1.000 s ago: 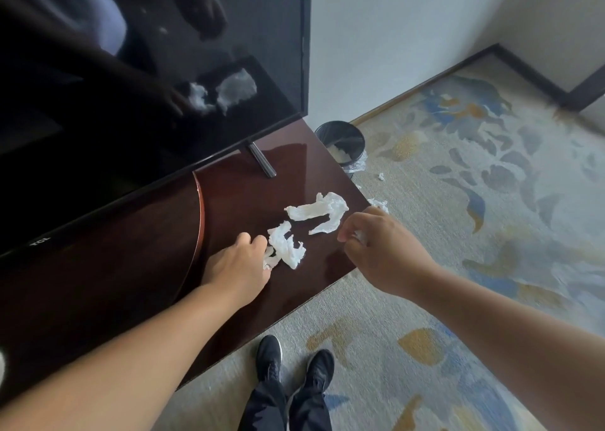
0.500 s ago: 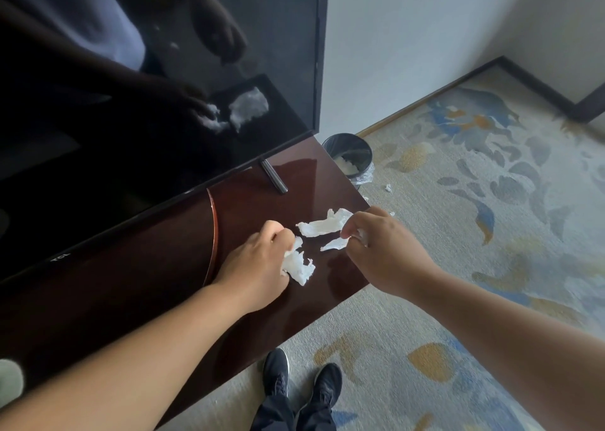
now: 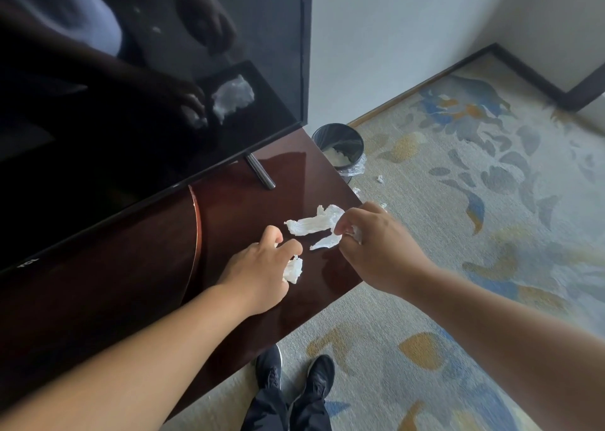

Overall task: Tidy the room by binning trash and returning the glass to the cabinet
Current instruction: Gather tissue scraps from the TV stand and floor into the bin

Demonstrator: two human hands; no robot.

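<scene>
Now tissue (image 3: 313, 223) between hands (image 3: 258, 268).

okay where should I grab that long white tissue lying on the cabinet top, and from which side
Probably pinch the tissue at its raised, crumpled right end, coming from above on the right. It lies flat on the cabinet top, and the right hand already sits at that end.

dark glossy wooden cabinet top (image 3: 255, 201), black television (image 3: 147, 86), pale wall (image 3: 393, 37), floral patterned carpet (image 3: 474, 201), dark skirting (image 3: 530, 70)
</scene>
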